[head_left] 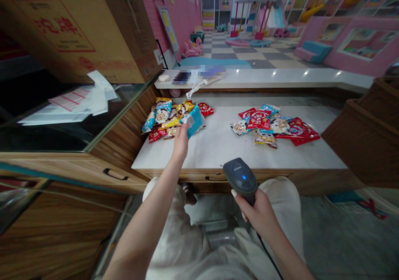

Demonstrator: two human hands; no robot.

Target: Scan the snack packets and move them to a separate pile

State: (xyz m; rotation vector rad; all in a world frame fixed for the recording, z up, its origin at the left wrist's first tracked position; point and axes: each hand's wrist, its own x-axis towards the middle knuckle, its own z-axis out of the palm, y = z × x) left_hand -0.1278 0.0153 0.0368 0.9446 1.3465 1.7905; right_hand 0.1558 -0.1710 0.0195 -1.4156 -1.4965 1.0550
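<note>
My left hand [181,138] is closed on a blue snack packet [195,122], with the thumb on its near side. The packet is tilted at the right edge of a pile of snack packets [162,114] in blue, yellow and red. My right hand [260,213] is wrapped round the handle of a dark grey barcode scanner [239,175], which shows a lit blue light. The scanner is held above my lap, just short of the desk's front edge. A second group of snack packets [261,120], red, blue and white, lies on the right of the white desk [218,147].
A large cardboard box [77,34] and some papers [75,103] stand on the dark counter at left. Along the back, a raised white ledge [264,78] carries blurred devices and a white cable [195,88]. A brown woven basket [358,134] borders the right side.
</note>
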